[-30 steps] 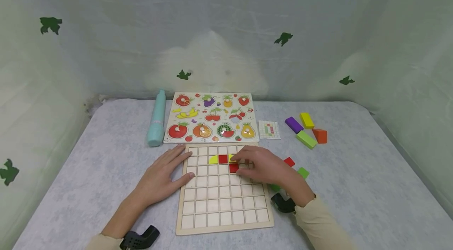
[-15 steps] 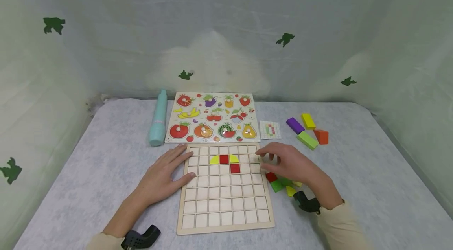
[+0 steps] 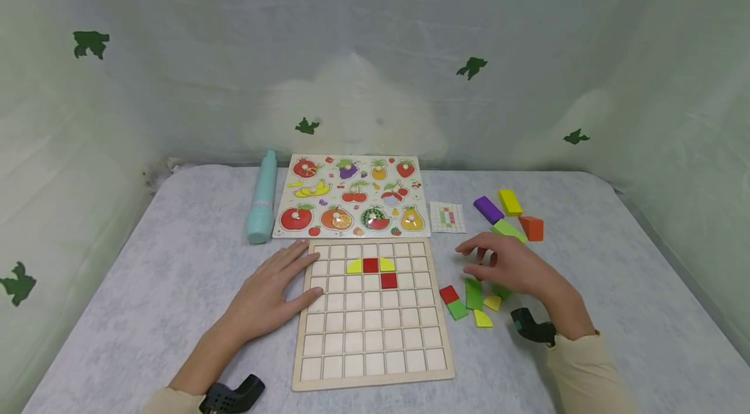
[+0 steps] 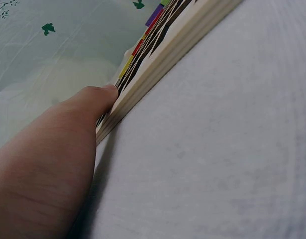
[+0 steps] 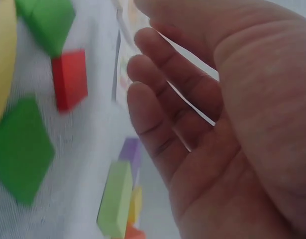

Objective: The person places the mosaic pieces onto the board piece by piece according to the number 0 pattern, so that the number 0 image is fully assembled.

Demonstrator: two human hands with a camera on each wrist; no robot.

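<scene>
A wooden grid board (image 3: 375, 336) lies in front of me. In its upper rows sit a yellow quarter-round (image 3: 354, 265), a red square (image 3: 370, 265), another yellow quarter-round (image 3: 387, 263) and a second red square (image 3: 388, 280). My left hand (image 3: 281, 284) lies flat on the table, its fingers against the board's left edge (image 4: 182, 45). My right hand (image 3: 486, 261) hovers right of the board with relaxed fingers, holding nothing. Just below it lie loose pieces: red (image 3: 449, 294), green (image 3: 473, 293) and yellow (image 3: 483, 318). The right wrist view shows the bare palm (image 5: 232, 124) above a red piece (image 5: 69, 78).
A fruit peg puzzle (image 3: 351, 196) lies behind the board, with a teal tube (image 3: 260, 196) to its left and a small pattern card (image 3: 448, 215) to its right. Purple (image 3: 487, 207), yellow (image 3: 508, 200), orange (image 3: 531, 227) and light green (image 3: 508, 230) blocks lie at the far right. Curtain walls enclose the table.
My right hand has left the board's top rows and moved right, to above the loose pieces. The second yellow piece stays in the board. The left hand has not moved.
</scene>
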